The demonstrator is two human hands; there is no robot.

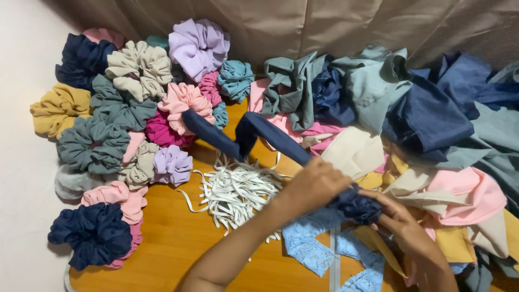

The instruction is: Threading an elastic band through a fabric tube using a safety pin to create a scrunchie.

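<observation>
Hands (pixel 351 203) bunch navy tube (pixel 259 132); fingertips hidden in fabric.

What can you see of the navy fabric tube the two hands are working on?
The navy fabric tube is a long, narrow sleeve of dark blue woven-looking cloth. It lies in a bent zigzag over the wooden table, from the pile of finished scrunchies across the white elastic strips. Its near end is bunched into tight gathers between the left hand, which grips over it, and the right hand, which pinches the gathered end. The rest lies flat and ungathered.
</observation>
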